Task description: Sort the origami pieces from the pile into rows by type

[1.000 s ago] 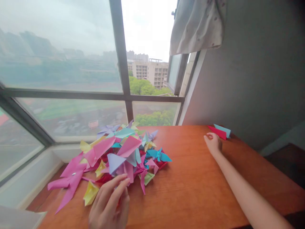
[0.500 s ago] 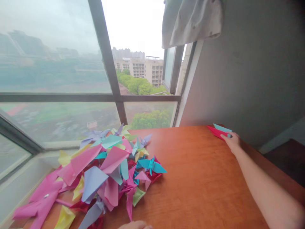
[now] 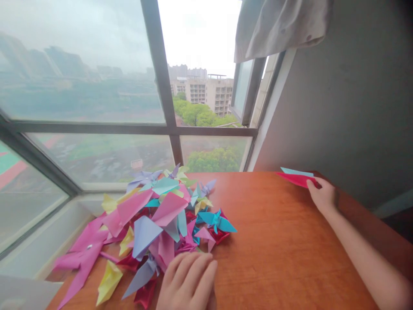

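Observation:
At the table's far right edge my right hand [image 3: 323, 194] has its thumb and fingers closed on a red paper plane [image 3: 295, 178], its pointed end towards the left. A light blue folded paper [image 3: 297, 172] shows just behind it; whether the hand grips that too, I cannot tell. My left hand [image 3: 189, 280] is low in the middle, back upward, fingers loosely bent and side by side, with nothing seen in them. It is in front of a heap of folded paper, partly hiding a pink paper plane [image 3: 163, 249]. A lavender folded piece [image 3: 142, 275] lies beside it.
Paper planes and cranes cover the left of the brown table [image 3: 267, 254], among them a blue crane [image 3: 217, 221] and a magenta pinwheel [image 3: 82, 254]. Windows [image 3: 90, 159] rise behind the heap. A grey wall [image 3: 348, 129] stands at the right, and cloth [image 3: 277, 32] hangs above.
My left hand has come up into view in front of the heap. My right hand keeps hold of the red paper plane at the far right. The view has turned slightly left.

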{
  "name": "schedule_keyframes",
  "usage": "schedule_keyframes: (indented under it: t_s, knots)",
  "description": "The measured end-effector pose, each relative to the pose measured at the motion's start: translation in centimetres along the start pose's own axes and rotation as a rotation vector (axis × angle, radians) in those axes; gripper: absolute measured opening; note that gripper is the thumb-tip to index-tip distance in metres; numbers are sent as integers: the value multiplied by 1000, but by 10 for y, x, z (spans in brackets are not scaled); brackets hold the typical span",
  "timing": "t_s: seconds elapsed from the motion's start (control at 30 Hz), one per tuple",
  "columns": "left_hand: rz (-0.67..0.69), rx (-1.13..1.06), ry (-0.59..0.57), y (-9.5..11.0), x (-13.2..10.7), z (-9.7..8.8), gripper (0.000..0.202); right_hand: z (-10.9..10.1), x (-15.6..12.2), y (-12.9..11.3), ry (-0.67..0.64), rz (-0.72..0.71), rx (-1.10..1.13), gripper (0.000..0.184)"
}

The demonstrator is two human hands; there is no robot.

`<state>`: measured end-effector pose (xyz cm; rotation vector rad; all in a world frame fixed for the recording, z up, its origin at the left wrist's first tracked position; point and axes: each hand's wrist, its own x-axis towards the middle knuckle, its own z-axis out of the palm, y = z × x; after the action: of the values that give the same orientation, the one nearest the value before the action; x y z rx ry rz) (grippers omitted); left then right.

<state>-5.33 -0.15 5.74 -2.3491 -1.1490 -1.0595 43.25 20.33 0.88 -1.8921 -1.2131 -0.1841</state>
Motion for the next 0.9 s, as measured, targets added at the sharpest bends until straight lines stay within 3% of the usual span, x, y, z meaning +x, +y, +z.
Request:
schedule_keyframes:
  t_s: [0.03, 0.17, 0.27, 0.4, 0.5, 0.63, 0.8, 0.9]
  knots:
    - [-44, 36, -142, -2, 9, -2, 24, -4, -8, -19, -18, -58, 32, 35]
    - [-272, 145, -407, -4, 30, 10, 36, -22, -45, -99, -139, -307, 199, 29]
    - [-322, 125, -503, -2, 32, 30, 47, -40, -74, -155, -211, -490, 306, 23]
    - [-312, 30, -539, 2, 36, 46, 45, -61, -101, -213, -230, -739, 384, 19]
    - [-293, -34, -533, 8, 43, 51, 45, -68, -109, -245, -199, -885, 403, 22]
    - [-298, -96, -511, 17, 51, 56, 45, -59, -121, -283, -217, -1043, 320, 28]
    - [-296, -118, -546, 21, 45, 45, 33, -38, -153, -315, -480, -1267, 348, 39]
    - [-309, -126, -514, 20, 32, 28, 36, -35, -166, -311, -616, -1224, 474, 45]
